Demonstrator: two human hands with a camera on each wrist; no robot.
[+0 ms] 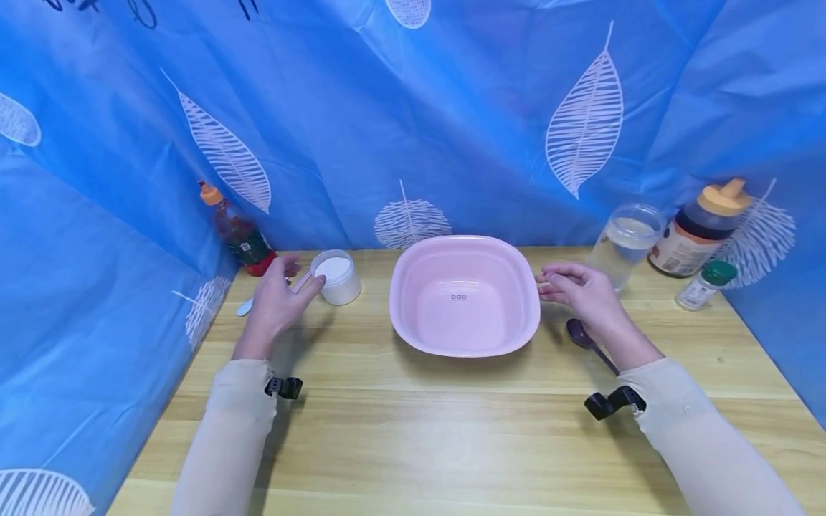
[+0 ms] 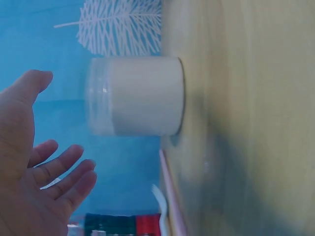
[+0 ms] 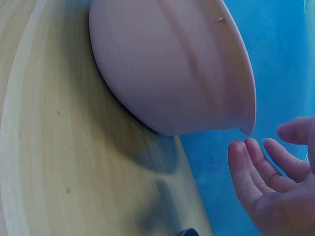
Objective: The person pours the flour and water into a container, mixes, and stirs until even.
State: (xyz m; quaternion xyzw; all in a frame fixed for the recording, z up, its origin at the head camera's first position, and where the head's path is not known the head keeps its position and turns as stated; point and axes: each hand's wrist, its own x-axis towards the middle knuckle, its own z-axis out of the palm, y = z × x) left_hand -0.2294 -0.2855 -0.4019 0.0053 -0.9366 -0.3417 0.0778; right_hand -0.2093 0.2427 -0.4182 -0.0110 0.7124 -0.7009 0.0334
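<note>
In the head view my left hand (image 1: 279,297) hovers beside a clear-rimmed jar of white powder (image 1: 340,282), thumb close to its side. The left wrist view has the fingers spread apart from the jar (image 2: 142,96), with nothing in them. Under that hand lie thin utensils, one with a pale end (image 1: 245,307) and one pinkish (image 2: 172,196); their kind is partly hidden. A pink basin (image 1: 464,344) stands in the middle of the table. Just off its right rim is my right hand (image 1: 587,297), fingers loosely bent and holding nothing. The right wrist view leaves a small gap between fingertips and basin (image 3: 162,73).
A red sauce bottle (image 1: 241,240) stands at the back left. To the right are a clear container of liquid (image 1: 622,247), a dark bottle with a yellow cap (image 1: 693,233) and a green-lidded shaker (image 1: 705,285). A dark spoon (image 1: 578,332) lies partly beneath the right wrist.
</note>
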